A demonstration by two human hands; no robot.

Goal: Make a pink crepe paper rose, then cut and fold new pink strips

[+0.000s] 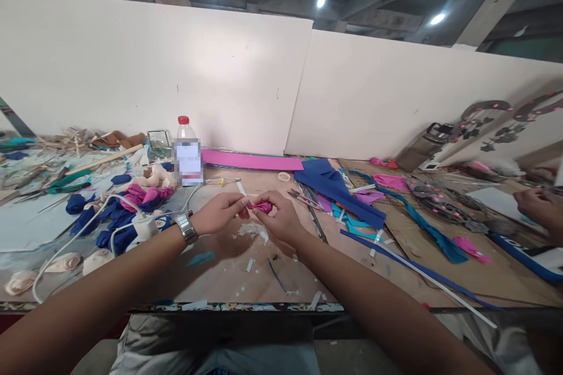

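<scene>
At the far left the table (229, 281) is littered with sticks and tools, then cream rosettes (61, 262) near the front edge, and a heap of blue and pink scraps (127, 208) with a white cable (79, 234) running over it. Behind the heap stands a bottle (188, 155) with a red cap. The left hand (217, 212), a watch (187, 227) on its wrist, meets the right hand (281, 220) over the middle of the table, and between them sits the pink piece (261, 207), held just above the board. Both hands pinch it, thumb and forefinger of each pressed onto its ends, the other fingers curled in; the piece looks rolled or folded, though its exact shape is too small to tell. To work it well, I judge the grip should stay light and close to the fold, one hand holding firm as the other turns, so the roll keeps tight and even without crushing. A white blob (255, 231), perhaps glue or fluff, lies just beneath the hands. Right of them lie scissors (303, 198), a pink sheet (253, 161) against the wall, a blue sheet (334, 184), and teal strips (422, 225). At the far right edge another person's hand (539, 208) rests on the table.
</scene>
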